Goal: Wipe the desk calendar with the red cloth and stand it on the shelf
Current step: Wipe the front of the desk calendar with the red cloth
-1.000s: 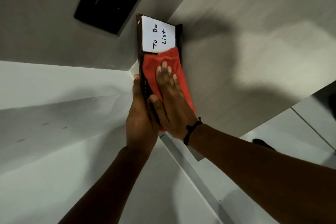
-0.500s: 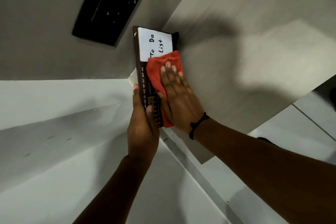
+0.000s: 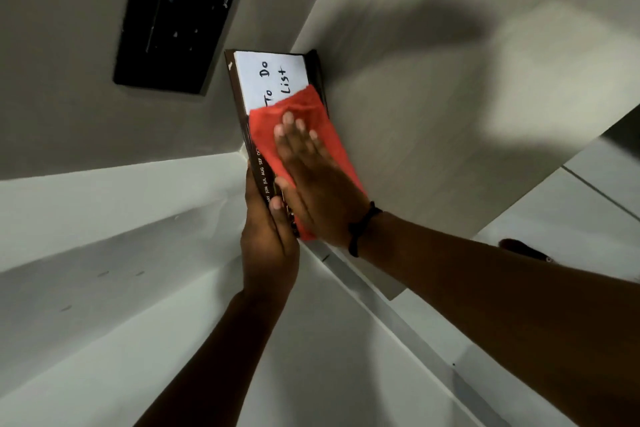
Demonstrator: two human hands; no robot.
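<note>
The desk calendar (image 3: 268,80) is a dark brown board with month names down its left edge and a white "To Do List" pad at its far end. My left hand (image 3: 268,239) grips its near left edge, thumb on the front. The red cloth (image 3: 301,114) lies flat over the calendar's lower half, just touching the pad. My right hand (image 3: 311,180) presses on the cloth with flat, stretched fingers. The calendar's near end is hidden under the hand and cloth.
A black wall panel (image 3: 180,10) hangs up left of the calendar. A beige wood-grain board (image 3: 450,97) fills the right side behind the calendar. White shelf surfaces (image 3: 104,236) slope across the left and bottom. A dark object (image 3: 523,248) lies at the right edge.
My right hand has slid the red cloth along the calendar, up to the pad's lower edge and a little back. The left hand keeps its hold on the edge.
</note>
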